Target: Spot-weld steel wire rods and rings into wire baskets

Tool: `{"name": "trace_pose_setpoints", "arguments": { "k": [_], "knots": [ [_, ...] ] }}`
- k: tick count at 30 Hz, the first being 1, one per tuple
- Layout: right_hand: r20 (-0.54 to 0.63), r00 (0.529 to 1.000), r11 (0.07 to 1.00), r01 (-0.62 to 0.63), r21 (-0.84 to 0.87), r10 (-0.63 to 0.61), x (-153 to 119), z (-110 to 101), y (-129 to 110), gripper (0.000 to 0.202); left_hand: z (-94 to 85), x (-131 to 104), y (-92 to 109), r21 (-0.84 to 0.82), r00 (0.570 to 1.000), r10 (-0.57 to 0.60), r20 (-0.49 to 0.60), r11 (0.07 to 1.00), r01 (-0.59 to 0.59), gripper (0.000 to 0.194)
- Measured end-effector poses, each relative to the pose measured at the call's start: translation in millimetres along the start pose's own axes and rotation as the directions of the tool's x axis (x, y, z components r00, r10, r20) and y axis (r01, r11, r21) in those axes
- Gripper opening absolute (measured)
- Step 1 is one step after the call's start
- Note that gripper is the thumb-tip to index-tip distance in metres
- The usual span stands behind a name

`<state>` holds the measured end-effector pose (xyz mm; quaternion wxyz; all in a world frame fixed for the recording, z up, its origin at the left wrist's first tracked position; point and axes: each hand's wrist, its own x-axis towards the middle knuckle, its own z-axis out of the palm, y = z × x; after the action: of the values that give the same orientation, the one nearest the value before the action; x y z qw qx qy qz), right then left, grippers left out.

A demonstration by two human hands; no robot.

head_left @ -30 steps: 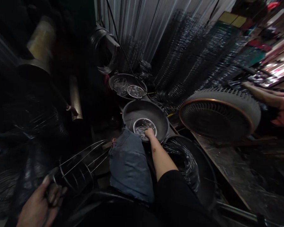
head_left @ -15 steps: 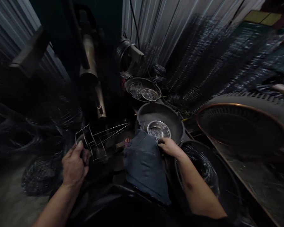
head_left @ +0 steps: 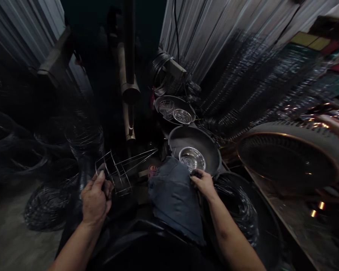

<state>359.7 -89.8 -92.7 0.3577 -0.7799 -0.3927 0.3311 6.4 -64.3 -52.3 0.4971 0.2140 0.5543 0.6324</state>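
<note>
My left hand is closed around the end of a wire frame, a small cage of thin metal rods whose longer rods point to the right. Beside the near rim of a shiny metal bowl, the fingers of my right hand are curled together; what they hold, if anything, is hidden. Short thin metal pieces lie inside the bowl. It sits in a wide dark pan, next to my knee in blue cloth.
Farther back, another pan holds a second bowl and wirework. Black coiled wire lies at the right, below a large round basket. A metal post stands ahead. Sparks glow at the far right.
The view has shifted, so most things ahead sit a little farther right and lower. Bright sparks now show at the right. Both hands keep nearly the same pose.
</note>
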Motion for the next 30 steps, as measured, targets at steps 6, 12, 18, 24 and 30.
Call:
{"name": "trace_pose_setpoints", "arguments": {
  "k": [6, 12, 18, 24, 30],
  "knots": [
    [0.077, 0.996, 0.984, 0.051, -0.168, -0.038, -3.5, -20.5, 3.5, 0.025, -1.2, 0.0, 0.4, -0.038, 1.0, -0.03, -0.009, 0.999, 0.03, 0.033],
    [0.062, 0.998, 0.999, 0.016, 0.049, -0.019, -10.8, -2.7, -38.4, 0.027, 5.3, 1.1, 2.1, -0.01, 1.0, 0.015, -0.023, 1.0, -0.015, 0.032],
    [0.451, 0.893, 0.76, -0.286, 0.583, -0.01, -27.9, 91.9, -129.6, 0.024, 16.0, -0.8, 4.1, -0.004, 0.998, 0.021, -0.055, 1.0, -0.021, 0.029],
    [0.595, 0.797, 0.579, -0.438, 0.688, -0.104, -39.1, 130.1, -163.3, 0.025, 15.0, -0.2, 17.5, -0.018, 0.993, 0.057, -0.1, 0.998, -0.059, 0.027],
    [0.561, 0.819, 0.525, -0.426, 0.737, -0.123, -36.2, 143.8, -169.4, 0.034, 18.6, 7.7, 23.4, 0.04, 0.989, 0.032, -0.146, 0.999, -0.027, 0.032]
  ]
}}
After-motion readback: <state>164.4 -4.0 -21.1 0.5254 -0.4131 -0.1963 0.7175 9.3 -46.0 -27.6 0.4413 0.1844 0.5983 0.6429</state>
